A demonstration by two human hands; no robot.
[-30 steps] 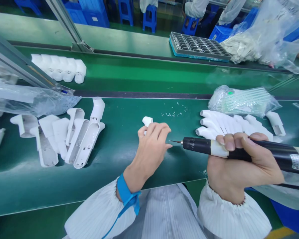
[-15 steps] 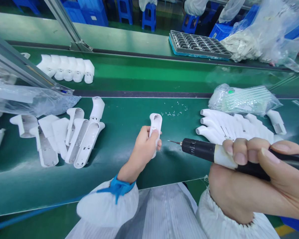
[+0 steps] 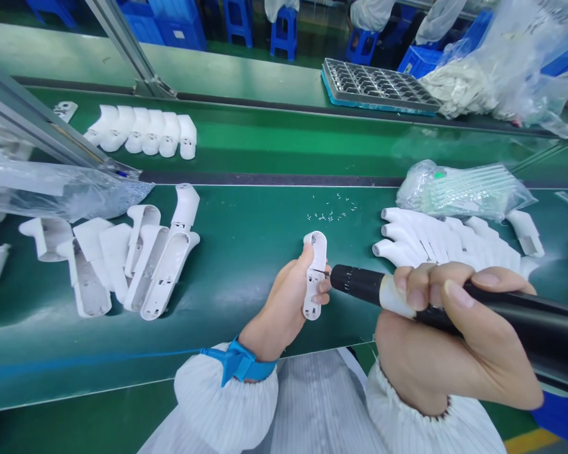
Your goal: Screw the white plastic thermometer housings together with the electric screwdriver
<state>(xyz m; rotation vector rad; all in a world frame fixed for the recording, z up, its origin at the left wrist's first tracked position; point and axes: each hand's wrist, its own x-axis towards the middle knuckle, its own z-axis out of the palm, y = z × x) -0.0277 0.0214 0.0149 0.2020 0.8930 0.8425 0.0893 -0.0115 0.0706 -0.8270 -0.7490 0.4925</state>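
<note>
My left hand grips a white plastic housing, its hollow side facing up, above the green bench. In my right hand is a black electric screwdriver with a pale band, pointing left. The thin bit reaches over the housing's inner face; whether it touches a screw there is too small to tell. Just beyond the housing, small loose screws lie scattered. A blue wrist strap circles my left wrist, its cord running left.
Several white shells lie at left, more white housings at right beside a plastic bag. A row of white parts sits on the green conveyor. Beyond are a grid tray and a metal post.
My left hand has moved right and nearer with the housing, while the screwdriver has come left so its bit is over the housing. The row on the conveyor has shifted right.
</note>
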